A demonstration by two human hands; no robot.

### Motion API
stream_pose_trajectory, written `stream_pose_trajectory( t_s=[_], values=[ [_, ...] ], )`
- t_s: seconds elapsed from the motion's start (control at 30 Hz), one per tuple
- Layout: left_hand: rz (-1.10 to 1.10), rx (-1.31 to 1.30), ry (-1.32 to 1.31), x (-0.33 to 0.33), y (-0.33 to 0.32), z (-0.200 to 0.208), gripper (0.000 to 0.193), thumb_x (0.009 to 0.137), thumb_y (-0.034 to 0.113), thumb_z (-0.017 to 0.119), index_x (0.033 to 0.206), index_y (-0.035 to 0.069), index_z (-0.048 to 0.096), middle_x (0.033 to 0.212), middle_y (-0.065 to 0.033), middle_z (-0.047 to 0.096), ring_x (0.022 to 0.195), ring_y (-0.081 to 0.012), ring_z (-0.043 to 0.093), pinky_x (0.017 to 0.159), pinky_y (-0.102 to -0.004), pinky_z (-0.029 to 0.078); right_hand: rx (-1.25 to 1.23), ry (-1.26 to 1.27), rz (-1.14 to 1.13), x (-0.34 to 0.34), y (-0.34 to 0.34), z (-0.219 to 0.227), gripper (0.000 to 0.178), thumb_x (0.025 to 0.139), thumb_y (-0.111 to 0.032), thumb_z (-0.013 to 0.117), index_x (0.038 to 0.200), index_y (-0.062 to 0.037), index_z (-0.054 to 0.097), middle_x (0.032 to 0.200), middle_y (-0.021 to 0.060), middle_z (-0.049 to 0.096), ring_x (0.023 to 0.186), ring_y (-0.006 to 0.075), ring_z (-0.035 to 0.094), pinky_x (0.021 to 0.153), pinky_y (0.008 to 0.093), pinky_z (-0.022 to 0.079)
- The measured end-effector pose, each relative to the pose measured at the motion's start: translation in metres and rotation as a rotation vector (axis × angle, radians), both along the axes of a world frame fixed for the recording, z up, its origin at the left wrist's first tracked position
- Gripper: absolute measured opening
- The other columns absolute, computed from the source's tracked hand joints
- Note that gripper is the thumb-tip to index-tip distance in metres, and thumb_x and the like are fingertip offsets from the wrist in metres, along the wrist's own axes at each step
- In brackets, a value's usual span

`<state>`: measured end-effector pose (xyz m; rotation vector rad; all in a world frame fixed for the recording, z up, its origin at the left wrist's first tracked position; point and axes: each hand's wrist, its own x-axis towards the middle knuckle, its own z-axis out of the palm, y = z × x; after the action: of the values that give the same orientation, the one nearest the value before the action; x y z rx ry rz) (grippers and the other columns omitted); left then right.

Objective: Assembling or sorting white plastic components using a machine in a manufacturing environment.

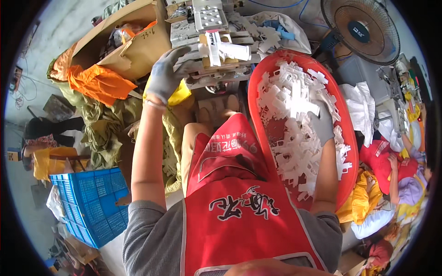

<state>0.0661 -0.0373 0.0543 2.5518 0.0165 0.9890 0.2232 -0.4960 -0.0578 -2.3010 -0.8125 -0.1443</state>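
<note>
"What's the biggest thing near the hands?"

"The long, oval, red plastic tub (253, 96), beside the person's right leg. A loose heap of white plastic pistol-shaped pieces (291, 154) covers much of its floor."

"And next in size?"

"Over on the left, a brown cardboard box (145, 48) with an orange cloth (95, 83) hanging near its front corner. Lower down on that side is a blue plastic lattice-walled crate (92, 193)."

"Anything at the top?"

"A black round fan (358, 31) at the upper right, beyond the tub. Straight ahead of the person is a grey metal machine (210, 19) with a plate full of round holes."

"How are the hands?"

"The left hand in a grey glove (166, 76) is raised at the machine's left edge, fingers and thumb well apart, with nothing seen between them. The right hand in a grey glove (323, 122) is down at the heap, fingers bent against a brightly lit piece; I can't tell whether they grip it."

"And the smallest?"

"A single white pistol-shaped piece (235, 51), lying on the machine, to the right of the left hand."
</note>
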Motion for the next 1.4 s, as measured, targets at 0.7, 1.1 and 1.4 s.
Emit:
stream_pose_trajectory(
  t_s=[0.7,1.1,1.4],
  values=[
    [0.411,-0.76,-0.02,-0.176,0.026,-0.11,0.027,0.085,0.017,0.066,0.107,0.001,0.062,0.108,-0.0066,0.064,0.097,-0.0124,0.059,0.087,-0.0259,0.046,0.322,0.082,0.401,0.01,0.25,0.083,0.027,0.087,-0.01,0.06,0.114,-0.0067,0.062,0.102,0.0046,0.062,0.067,0.0108,0.057,0.058,0.025,0.048],
    [0.72,-0.687,0.321,-0.285,0.044,-0.24,0.035,0.092,0.024,0.056,0.115,-0.002,0.059,0.115,-0.0124,0.062,0.103,-0.0221,0.058,0.091,-0.0318,0.044,-0.325,0.226,-0.021,-0.01,0.089,0.004,0.041,0.089,-0.042,0.047,0.112,-0.0101,0.058,0.111,0.0138,0.062,0.101,0.0306,0.06,0.087,0.0401,0.046],
    [0.421,-0.656,0.647,-0.244,0.032,-0.254,0.032,0.093,0.021,0.054,0.118,0.001,0.059,0.116,-0.0114,0.062,0.104,-0.0201,0.059,0.091,-0.0307,0.045,-1.19,-0.154,-0.016,-0.084,-0.023,-0.184,0.035,0.085,-0.029,0.051,0.118,-0.0196,0.061,0.124,0.0083,0.055,0.108,0.0238,0.056,0.086,0.0398,0.046]
  ],
)
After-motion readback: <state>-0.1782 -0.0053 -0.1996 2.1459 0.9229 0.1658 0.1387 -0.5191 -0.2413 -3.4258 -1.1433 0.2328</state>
